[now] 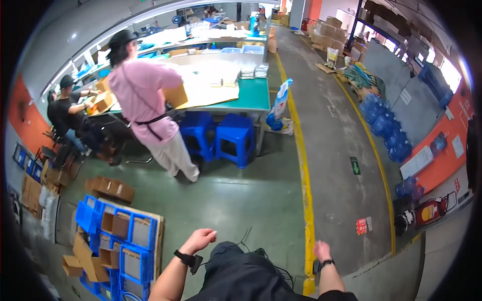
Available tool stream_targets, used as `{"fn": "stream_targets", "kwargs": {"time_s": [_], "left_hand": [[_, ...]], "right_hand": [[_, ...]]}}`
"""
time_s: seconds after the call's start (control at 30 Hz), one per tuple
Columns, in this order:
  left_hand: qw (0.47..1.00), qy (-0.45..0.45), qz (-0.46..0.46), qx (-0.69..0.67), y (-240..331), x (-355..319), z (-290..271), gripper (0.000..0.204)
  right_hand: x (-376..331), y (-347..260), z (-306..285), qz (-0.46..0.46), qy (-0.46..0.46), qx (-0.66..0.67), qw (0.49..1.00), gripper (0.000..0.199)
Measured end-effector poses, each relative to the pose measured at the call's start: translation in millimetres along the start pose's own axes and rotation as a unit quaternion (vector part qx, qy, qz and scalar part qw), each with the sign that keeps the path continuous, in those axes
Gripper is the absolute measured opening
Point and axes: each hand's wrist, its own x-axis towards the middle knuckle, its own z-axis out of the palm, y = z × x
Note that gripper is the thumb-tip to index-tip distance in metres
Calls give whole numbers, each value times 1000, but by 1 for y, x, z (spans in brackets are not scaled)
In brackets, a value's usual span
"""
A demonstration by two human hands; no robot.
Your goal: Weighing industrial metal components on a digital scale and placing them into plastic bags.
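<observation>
Basically, just the head view: L hand (201, 239) hangs out front, fingers loosely bent, nothing seen in it; palm's turned away, so can't tell exactly how far open. R hand (322, 251) is blurry, fingers apparently a bit bent, nothing visible in it; can't tell more. Dark wristbands (187, 259) on both wrists.

Nearest L hand: blue crates (149, 258), off to its left, not touching, w/ open cartons (86, 256) in & among them and a pale board edge (159, 246) on the hand's side. Thin dark cables (246, 238) loop b/w the hands. Yellow floor line (306, 215) runs just left of R hand. Well ahead of both: green tabletop (253, 93), blue stools (235, 135) below it, co-worker in pink (143, 80) standing there.

Judging by this, good form = forearms in close, L elbow off crate corners, fingers clear of cables; carton flaps could snag an arm, so give 'em room.
</observation>
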Motion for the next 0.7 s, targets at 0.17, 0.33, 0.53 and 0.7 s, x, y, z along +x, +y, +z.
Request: {"fn": "stream_targets", "kwargs": {"time_s": [0.17, 0.33, 0.53, 0.7], "left_hand": [[993, 44, 1, -109, 51, 165, -11, 35], [997, 35, -9, -72, 112, 349, -50, 35], [997, 67, 41, -18, 238, 517, -104, 37], [992, 94, 57, -67, 315, 596, -139, 35]], "right_hand": [[152, -263, 35, -64, -56, -48, 995, 26], [289, -391, 101, -111, -129, -174, 970, 23], [411, -546, 128, -131, -145, -248, 949, 19], [541, -704, 186, -198, -198, -262, 924, 18]]}}
